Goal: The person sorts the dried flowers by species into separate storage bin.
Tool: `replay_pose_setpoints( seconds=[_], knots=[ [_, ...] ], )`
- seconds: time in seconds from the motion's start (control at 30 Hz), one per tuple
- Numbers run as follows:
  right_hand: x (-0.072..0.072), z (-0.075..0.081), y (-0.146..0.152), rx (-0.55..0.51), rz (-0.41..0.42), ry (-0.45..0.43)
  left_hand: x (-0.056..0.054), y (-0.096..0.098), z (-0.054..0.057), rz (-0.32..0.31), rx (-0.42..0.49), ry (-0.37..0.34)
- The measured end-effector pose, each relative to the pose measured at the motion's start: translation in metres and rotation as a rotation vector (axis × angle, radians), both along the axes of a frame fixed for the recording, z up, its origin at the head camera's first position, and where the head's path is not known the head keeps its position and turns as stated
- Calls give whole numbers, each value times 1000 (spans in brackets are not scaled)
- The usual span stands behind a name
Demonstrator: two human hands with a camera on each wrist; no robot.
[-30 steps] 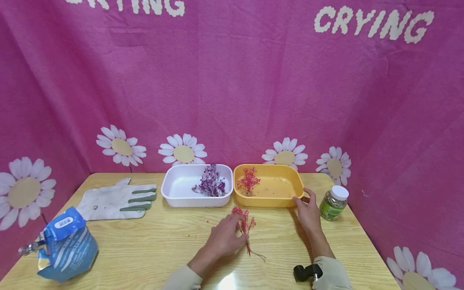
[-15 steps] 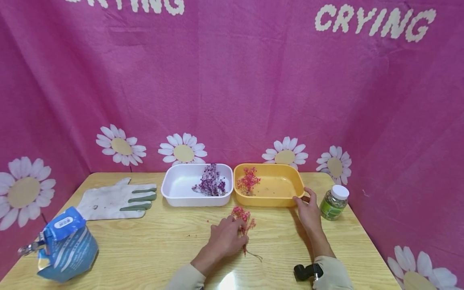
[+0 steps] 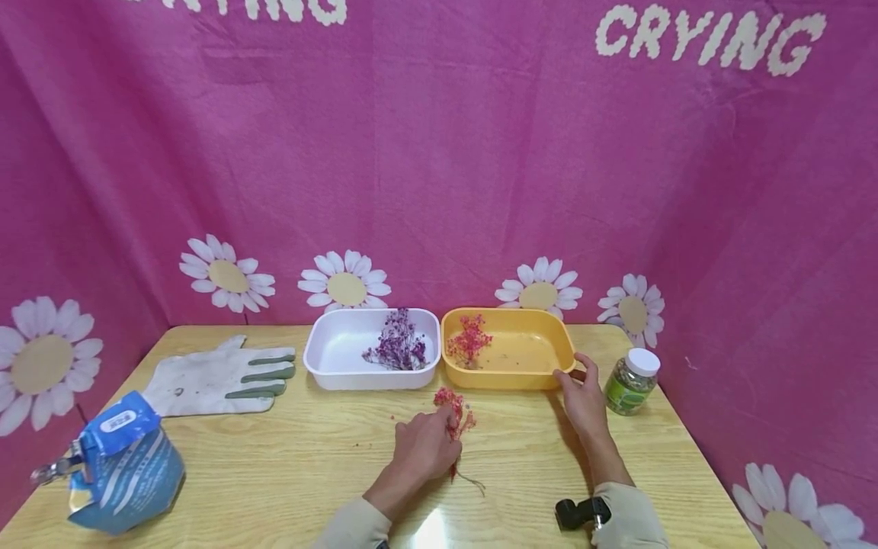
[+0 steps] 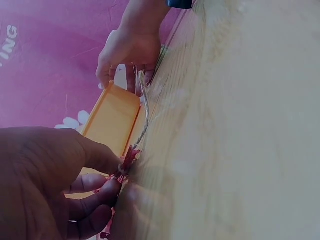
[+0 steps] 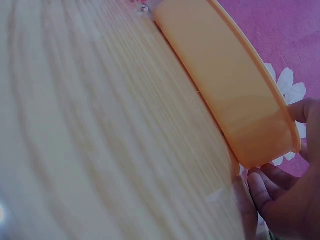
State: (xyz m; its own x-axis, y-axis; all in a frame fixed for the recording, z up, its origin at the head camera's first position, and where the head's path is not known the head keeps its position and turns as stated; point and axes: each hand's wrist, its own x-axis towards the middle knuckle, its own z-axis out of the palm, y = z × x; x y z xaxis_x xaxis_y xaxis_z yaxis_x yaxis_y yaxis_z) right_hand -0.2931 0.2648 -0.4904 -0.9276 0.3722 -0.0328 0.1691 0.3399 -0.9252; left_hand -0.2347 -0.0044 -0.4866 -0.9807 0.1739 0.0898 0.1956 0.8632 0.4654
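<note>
My left hand pinches the stems of a small bunch of red dried flowers, low over the table in front of the bins. In the left wrist view, thumb and fingers meet on the stems, and a loose end of twine sticks out from them. My right hand grips the right front corner of a yellow plastic bin; in the right wrist view the thumb lies at its rim and other fingers curl near its base. Another red dried-flower sprig lies inside that bin's left end.
A white bin with purple dried flowers touches the yellow bin's left side. Further left lie a work glove and a clipped blue bag. A white-lidded jar stands right of my right hand. A pink curtain surrounds the table.
My left hand and the red bunch have shifted slightly left, and the twine end has moved left with them. The right hand stays on the yellow bin's corner.
</note>
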Motion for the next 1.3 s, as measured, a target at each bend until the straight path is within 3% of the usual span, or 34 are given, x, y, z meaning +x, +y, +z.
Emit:
replay_pose_setpoints(
  seconds=[0.17,0.5,0.73,1.0,1.3],
  knots=[
    [0,0,0,6,0,-5,-1,-1,0,27,15,15],
    [-1,1,1,8,3,-9,-3,-5,0,28,207,81],
    [1,2,0,-6,2,-24,-1,-6,2,5,317,84],
    [1,4,0,-4,1,-24,1,-5,5,-69,464,88],
    [0,3,0,-1,-1,-14,-4,1,14,-90,536,140]
  ],
)
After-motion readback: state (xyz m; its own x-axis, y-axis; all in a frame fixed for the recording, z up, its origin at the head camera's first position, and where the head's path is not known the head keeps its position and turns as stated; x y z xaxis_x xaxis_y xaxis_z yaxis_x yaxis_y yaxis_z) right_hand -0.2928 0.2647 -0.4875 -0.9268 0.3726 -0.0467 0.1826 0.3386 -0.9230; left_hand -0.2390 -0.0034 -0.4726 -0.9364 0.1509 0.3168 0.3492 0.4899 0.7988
